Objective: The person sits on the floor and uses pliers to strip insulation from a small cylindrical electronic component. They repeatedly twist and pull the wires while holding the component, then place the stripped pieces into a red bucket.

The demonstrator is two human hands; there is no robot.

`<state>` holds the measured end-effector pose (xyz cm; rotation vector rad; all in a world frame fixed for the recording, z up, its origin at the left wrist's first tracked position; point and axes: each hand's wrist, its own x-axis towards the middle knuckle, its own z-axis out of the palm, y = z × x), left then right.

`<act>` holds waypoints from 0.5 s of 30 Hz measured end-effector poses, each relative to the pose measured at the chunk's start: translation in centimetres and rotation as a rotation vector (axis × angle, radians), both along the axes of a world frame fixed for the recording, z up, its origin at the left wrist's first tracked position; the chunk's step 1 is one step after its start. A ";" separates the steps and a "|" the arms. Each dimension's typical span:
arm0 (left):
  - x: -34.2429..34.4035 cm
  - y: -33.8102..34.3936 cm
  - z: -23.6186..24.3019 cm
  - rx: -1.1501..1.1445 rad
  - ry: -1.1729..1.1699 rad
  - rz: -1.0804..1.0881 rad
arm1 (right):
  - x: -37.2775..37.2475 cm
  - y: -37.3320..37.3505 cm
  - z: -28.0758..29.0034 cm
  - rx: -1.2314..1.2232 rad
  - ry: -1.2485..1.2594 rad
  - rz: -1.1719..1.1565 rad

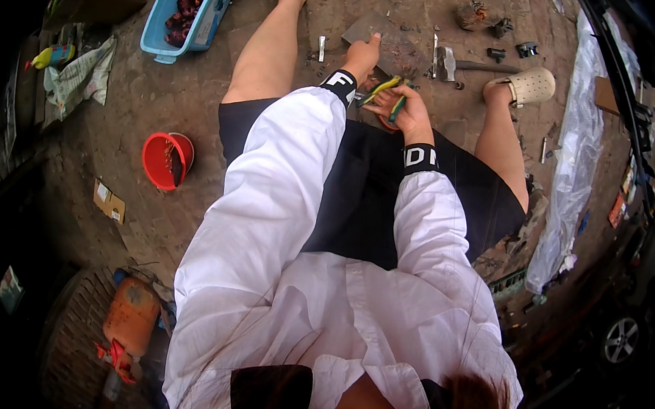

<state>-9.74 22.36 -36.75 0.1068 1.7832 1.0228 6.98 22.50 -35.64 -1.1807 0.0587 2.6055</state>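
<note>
I sit low with both legs spread over a dirt floor, in a white long-sleeved shirt with black cuffs. My left hand [363, 53] reaches forward and rests on a flat grey metal plate [385, 37] lying on the ground. Just beside it, my right hand [406, 110] is closed around the green and yellow handles of a pair of pliers [385, 88]. The tool's jaws point toward my left hand and are partly hidden.
A hammer [459, 63], small metal parts [497, 53] and a rusty lump [471, 14] lie ahead between my sandalled feet. A blue tub [158, 22] and red bucket [165, 161] stand at left, an orange canister [131, 320] lower left, clear plastic sheeting [577, 161] at right.
</note>
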 end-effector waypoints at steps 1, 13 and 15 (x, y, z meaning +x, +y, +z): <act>0.1 0.0 0.0 0.009 -0.002 -0.001 | 0.0 -0.1 0.0 -0.002 0.010 -0.001; -0.8 -0.8 0.8 0.019 -0.197 0.149 | -1.2 0.0 2.9 0.133 -0.259 0.058; -0.6 -0.5 4.3 0.064 -0.438 0.312 | -1.2 0.8 1.9 0.261 -0.278 0.124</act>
